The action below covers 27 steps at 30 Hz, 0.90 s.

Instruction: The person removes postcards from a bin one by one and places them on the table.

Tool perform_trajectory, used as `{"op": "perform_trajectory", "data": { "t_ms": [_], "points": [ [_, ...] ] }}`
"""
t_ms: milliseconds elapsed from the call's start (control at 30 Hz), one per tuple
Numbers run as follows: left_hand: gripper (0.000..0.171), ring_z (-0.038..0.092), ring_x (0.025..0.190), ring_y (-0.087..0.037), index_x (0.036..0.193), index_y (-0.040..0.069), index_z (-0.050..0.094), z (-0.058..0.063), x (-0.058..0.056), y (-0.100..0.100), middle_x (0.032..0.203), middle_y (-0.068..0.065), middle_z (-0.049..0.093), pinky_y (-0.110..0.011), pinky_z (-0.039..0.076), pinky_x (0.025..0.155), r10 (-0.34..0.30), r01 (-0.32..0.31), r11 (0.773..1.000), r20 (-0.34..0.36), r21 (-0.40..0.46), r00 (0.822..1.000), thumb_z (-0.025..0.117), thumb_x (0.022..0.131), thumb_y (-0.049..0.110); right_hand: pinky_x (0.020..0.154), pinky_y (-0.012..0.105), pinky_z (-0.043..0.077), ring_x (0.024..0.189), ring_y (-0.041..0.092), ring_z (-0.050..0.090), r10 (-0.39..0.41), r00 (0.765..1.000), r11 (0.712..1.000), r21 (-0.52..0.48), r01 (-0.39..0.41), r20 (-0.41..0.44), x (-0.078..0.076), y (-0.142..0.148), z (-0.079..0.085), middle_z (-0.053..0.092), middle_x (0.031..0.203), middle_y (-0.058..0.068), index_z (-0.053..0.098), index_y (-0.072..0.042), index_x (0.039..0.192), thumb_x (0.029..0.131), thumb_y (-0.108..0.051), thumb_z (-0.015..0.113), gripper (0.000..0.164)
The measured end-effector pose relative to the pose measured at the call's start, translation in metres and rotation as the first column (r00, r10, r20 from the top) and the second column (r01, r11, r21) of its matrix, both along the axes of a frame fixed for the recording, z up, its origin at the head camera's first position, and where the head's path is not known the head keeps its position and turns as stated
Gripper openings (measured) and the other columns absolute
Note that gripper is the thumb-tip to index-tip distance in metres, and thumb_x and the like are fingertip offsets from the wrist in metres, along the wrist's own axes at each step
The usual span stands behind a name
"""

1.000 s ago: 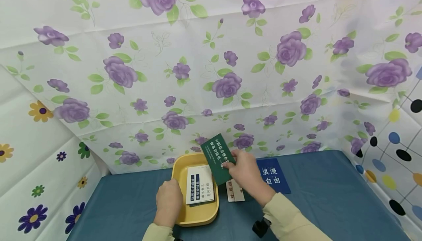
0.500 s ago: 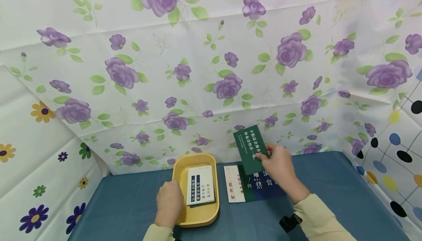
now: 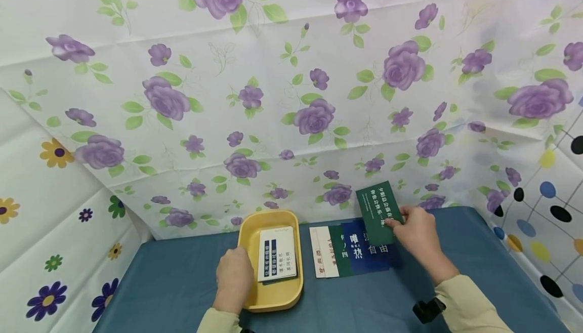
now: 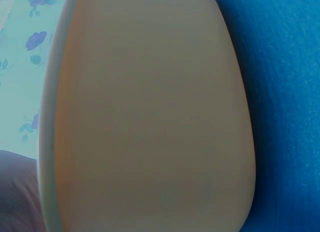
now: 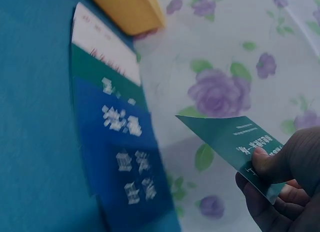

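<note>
Your green card (image 3: 377, 214) has travelled from near the 3 o'clock rim of the yellow tray (image 3: 271, 302) to above the 3 o'clock end of the row of cards (image 3: 348, 252); I'd judge it nearly placed for that end, though not yet laid down. It is a dark green rectangle with white print in columns, its top leaning toward 11 o'clock (the right wrist view shows 1 long edge slightly bowed). Your right hand (image 3: 419, 233) pinches its 4 o'clock edge, thumb on the printed face. Beneath, the overlapping row runs on the table (image 3: 173, 282) from white at 9 o'clock through green to blue. Toward 8 o'clock, the tray holds a stack of cards (image 3: 278, 254), and your left hand (image 3: 234, 275) grips its 9 o'clock rim (fingertips hidden).
</note>
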<state>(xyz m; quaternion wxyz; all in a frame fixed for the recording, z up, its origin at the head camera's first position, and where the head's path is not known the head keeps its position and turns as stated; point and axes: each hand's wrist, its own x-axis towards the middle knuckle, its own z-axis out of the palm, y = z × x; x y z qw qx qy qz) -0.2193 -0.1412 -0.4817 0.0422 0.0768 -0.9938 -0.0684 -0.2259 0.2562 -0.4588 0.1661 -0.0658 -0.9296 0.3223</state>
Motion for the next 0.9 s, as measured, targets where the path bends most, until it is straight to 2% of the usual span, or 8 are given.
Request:
{"op": "perform_trajectory", "data": {
  "t_ms": [67, 100, 133, 300, 367, 433, 900],
  "points": [
    [0.011, 0.057, 0.053, -0.023, 0.074, 0.002, 0.057, 0.000, 0.000, 0.000, 0.061, -0.010, 0.053, -0.034, 0.041, 0.038, 0.000, 0.000, 1.000, -0.005, -0.003, 1.000, 0.060, 0.083, 0.005, 0.043, 0.029, 0.025, 0.041, 0.014, 0.028, -0.003, 0.999, 1.000, 0.006, 0.003, 0.044, 0.000, 0.005, -0.006, 0.027, 0.051, -0.003, 0.046, -0.011, 0.071, 0.082, -0.029, 0.070, 0.033],
    [0.011, 0.057, 0.053, -0.023, 0.074, 0.002, 0.057, 0.000, 0.000, 0.000, 0.061, -0.010, 0.053, -0.034, 0.041, 0.038, 0.000, 0.000, 1.000, -0.005, -0.005, 1.000, 0.060, 0.083, 0.005, 0.043, 0.029, 0.025, 0.040, 0.014, 0.028, -0.003, 0.998, 1.000, 0.003, 0.003, 0.066, 0.001, 0.008, -0.010, 0.025, 0.050, -0.002, 0.047, -0.009, 0.073, 0.082, -0.030, 0.070, 0.032],
    [0.011, 0.057, 0.053, -0.023, 0.074, 0.002, 0.057, 0.000, 0.000, 0.000, 0.061, -0.010, 0.053, -0.034, 0.041, 0.038, -0.001, 0.001, 1.000, -0.006, -0.005, 1.000, 0.060, 0.083, 0.005, 0.042, 0.029, 0.026, 0.039, 0.015, 0.030, -0.002, 0.997, 1.000, -0.003, 0.002, 0.083, 0.001, 0.010, -0.013, 0.028, 0.048, -0.002, 0.053, -0.007, 0.077, 0.081, -0.029, 0.071, 0.029],
    [0.010, 0.057, 0.053, -0.022, 0.075, 0.002, 0.057, 0.001, 0.000, 0.000, 0.061, -0.010, 0.053, -0.034, 0.042, 0.039, -0.002, 0.002, 1.000, 0.010, -0.007, 1.000, 0.060, 0.084, 0.005, 0.042, 0.029, 0.026, 0.039, 0.013, 0.029, 0.004, 0.984, 1.000, 0.023, -0.009, 0.178, 0.001, 0.019, -0.028, 0.026, 0.048, -0.003, 0.047, -0.009, 0.068, 0.080, -0.031, 0.071, 0.035],
    [0.010, 0.057, 0.053, -0.022, 0.075, 0.002, 0.057, 0.001, 0.000, 0.000, 0.061, -0.010, 0.053, -0.034, 0.042, 0.039, -0.002, 0.002, 1.000, 0.015, -0.005, 1.000, 0.060, 0.084, 0.006, 0.044, 0.028, 0.024, 0.041, 0.011, 0.026, 0.003, 0.979, 0.999, 0.039, -0.011, 0.206, 0.001, 0.022, -0.033, 0.022, 0.051, -0.005, 0.033, -0.015, 0.062, 0.080, -0.033, 0.071, 0.046],
    [0.010, 0.057, 0.053, -0.022, 0.075, 0.002, 0.057, 0.000, 0.000, 0.000, 0.062, -0.010, 0.053, -0.034, 0.042, 0.039, -0.003, 0.003, 1.000, 0.013, -0.006, 1.000, 0.061, 0.083, 0.006, 0.045, 0.028, 0.023, 0.043, 0.011, 0.023, 0.002, 0.975, 0.999, 0.041, -0.011, 0.221, 0.001, 0.024, -0.037, 0.020, 0.053, -0.005, 0.027, -0.017, 0.062, 0.080, -0.033, 0.072, 0.050],
    [0.009, 0.057, 0.054, -0.023, 0.076, 0.001, 0.057, 0.002, 0.001, 0.000, 0.062, -0.011, 0.053, -0.034, 0.042, 0.039, -0.003, 0.002, 1.000, 0.021, 0.016, 1.000, 0.060, 0.083, 0.005, 0.045, 0.028, 0.024, 0.043, 0.011, 0.025, 0.026, 0.958, 1.000, -0.010, -0.024, 0.285, 0.001, 0.026, -0.049, 0.019, 0.053, -0.005, 0.024, -0.019, 0.063, 0.080, -0.032, 0.072, 0.052]
  ]
}}
